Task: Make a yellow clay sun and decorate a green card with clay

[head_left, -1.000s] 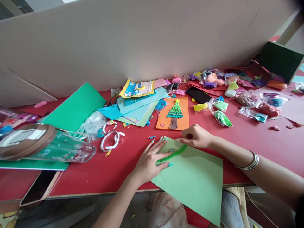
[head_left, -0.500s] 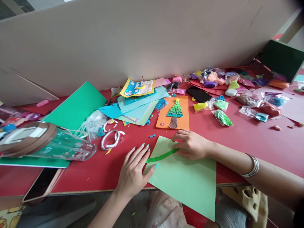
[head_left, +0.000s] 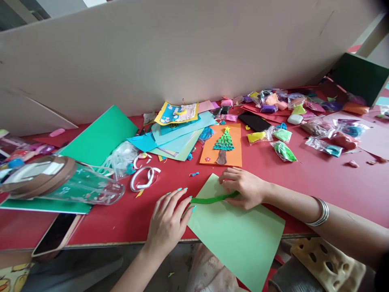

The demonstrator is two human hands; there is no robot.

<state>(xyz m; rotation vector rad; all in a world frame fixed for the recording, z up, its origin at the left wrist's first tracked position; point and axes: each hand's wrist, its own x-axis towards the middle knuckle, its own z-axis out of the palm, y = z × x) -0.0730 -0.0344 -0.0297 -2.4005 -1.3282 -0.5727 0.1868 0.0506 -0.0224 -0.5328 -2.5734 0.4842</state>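
A pale green sheet of paper [head_left: 237, 239] lies askew at the table's front edge, one corner hanging over it. Across its upper part stretches a flat, dark green strip [head_left: 212, 199] that looks like modelling clay. My left hand [head_left: 167, 217] is at the strip's left end, its thumb and index finger closed about the tip while the other fingers extend over the table. At the opposite end, the curled fingers of my right hand [head_left: 243, 187] grip the strip and rest on the paper. Just beyond stands an orange card [head_left: 208, 144] with a clay tree, lying flat.
Bagged clay [head_left: 284, 151] in several colours crowds the right and back. A black phone [head_left: 255, 121] lies behind the card. Paper sheets [head_left: 182, 142], white strip curls [head_left: 142, 178], a clear tumbler [head_left: 100, 186] and another phone [head_left: 56, 233] occupy the left side.
The paper has turned, its lower corner shifting right. My left thumb and index finger have drawn together at the strip's end. The strip lies straighter and more level, its right end slightly farther right.
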